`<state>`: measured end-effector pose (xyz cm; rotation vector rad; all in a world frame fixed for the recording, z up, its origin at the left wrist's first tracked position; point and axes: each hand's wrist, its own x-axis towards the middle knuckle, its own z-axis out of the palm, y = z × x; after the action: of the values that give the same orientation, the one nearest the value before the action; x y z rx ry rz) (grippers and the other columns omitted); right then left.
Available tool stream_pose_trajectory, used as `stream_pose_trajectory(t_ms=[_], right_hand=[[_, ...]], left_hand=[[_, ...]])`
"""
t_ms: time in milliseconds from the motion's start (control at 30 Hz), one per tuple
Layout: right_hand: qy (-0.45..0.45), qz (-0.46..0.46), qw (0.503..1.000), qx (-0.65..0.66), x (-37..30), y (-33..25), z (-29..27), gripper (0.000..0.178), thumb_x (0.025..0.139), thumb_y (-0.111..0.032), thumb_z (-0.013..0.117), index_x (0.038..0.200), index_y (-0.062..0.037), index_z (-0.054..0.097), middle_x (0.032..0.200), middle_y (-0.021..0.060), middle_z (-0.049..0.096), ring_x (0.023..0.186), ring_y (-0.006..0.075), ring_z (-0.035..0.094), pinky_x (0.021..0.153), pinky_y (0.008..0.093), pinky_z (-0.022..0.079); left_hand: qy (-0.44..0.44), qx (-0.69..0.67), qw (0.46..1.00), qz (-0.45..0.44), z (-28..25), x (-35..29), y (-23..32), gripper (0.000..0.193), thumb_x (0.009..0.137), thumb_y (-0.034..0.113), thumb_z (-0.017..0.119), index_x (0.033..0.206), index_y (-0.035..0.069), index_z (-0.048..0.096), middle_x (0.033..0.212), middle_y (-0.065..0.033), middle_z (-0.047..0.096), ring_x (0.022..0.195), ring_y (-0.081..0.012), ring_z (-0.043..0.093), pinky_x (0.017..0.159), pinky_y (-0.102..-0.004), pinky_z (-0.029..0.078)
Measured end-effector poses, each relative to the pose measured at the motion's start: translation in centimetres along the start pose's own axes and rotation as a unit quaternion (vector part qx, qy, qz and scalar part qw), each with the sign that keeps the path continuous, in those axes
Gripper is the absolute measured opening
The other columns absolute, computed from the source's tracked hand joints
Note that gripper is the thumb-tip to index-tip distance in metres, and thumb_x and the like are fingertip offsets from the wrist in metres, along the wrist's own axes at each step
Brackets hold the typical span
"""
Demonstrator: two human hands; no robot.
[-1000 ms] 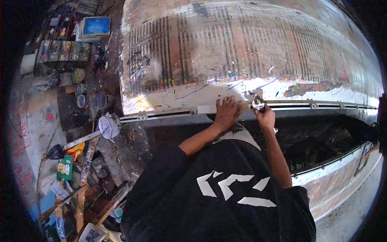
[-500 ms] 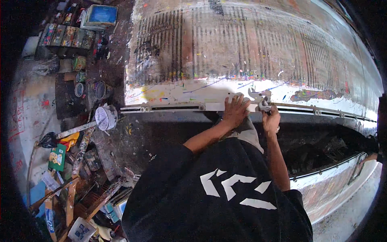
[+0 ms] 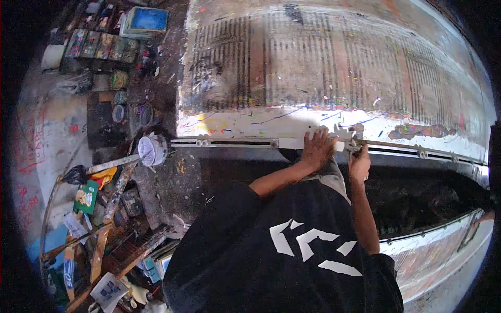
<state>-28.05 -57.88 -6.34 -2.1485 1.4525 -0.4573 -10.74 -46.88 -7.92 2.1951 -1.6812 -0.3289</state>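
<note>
table: my long print table (image 3: 334, 68) fills the far side, top stained with dark vertical stripes and paint flecks, near edge white with colour smears
rail: metal rail (image 3: 235, 142) runs left to right along the table's near edge, bolts showing at the left end and further right
floor: paint-splattered floor (image 3: 172, 177) on the left, cluttered
shelf clutter: row of paint pots and tins (image 3: 99, 44) far left, blue tray (image 3: 148, 20) beyond them
wood frame: wooden bars (image 3: 99, 235) near left, with a green packet (image 3: 86, 195) lying on them
round lid: white round lid (image 3: 153, 150) just left of the rail's end
left hand: my left hand (image 3: 317, 148) lies palm down on the rail, fingers spread flat and pressed on it
right hand: my right hand (image 3: 359, 161) sits just right of the left hand, curled around a small metal clamp piece (image 3: 347, 136) at the rail; exact grip I cannot tell, fingers hide it
clamp position: on the rail, middle of the table's near edge, between my two hands
</note>
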Motion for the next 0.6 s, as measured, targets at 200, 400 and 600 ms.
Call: stream_pose_trajectory(t_ms=[200, 400, 600], right_hand=[[-0.105, 0.038, 0.994, 0.006, 0.6, 0.6, 0.9, 0.055, 0.091, -0.013, 0.068, 0.140, 0.0057, 0.051, 0.091, 0.0318, 0.068, 0.086, 0.0504, 0.068, 0.072, 0.0549, 0.053], [0.032, 0.072, 0.997, 0.008, -1.0, -0.1, 4.2, 0.062, 0.090, -0.016, 0.070, 0.142, 0.0073, 0.047, 0.103, 0.0311, 0.070, 0.089, 0.0492, 0.069, 0.074, 0.0532, 0.055], [-0.075, 0.151, 0.914, 0.368, 1.0, 1.5, 0.7, 0.020, 0.097, -0.020, 0.071, 0.107, -0.0033, 0.064, 0.074, 0.0066, 0.065, 0.055, 0.0194, 0.060, 0.050, 0.0336, 0.045]], left_hand=[[0.015, -0.009, 1.000, 0.005, 0.1, -0.1, -0.1, 0.056, 0.095, 0.039, 0.064, 0.148, 0.027, 0.049, 0.154, -0.0163, 0.041, 0.141, -0.0407, 0.038, 0.111, -0.0701, 0.025], [0.015, 0.016, 1.000, 0.001, 0.7, -0.3, -0.4, 0.053, 0.095, 0.034, 0.063, 0.146, 0.027, 0.050, 0.153, -0.0167, 0.043, 0.139, -0.0402, 0.040, 0.111, -0.0700, 0.025], [-0.005, -0.026, 1.000, -0.002, -0.3, 0.2, 0.0, 0.050, 0.096, 0.033, 0.063, 0.144, 0.028, 0.053, 0.152, -0.0162, 0.045, 0.140, -0.0389, 0.040, 0.111, -0.0696, 0.025]])
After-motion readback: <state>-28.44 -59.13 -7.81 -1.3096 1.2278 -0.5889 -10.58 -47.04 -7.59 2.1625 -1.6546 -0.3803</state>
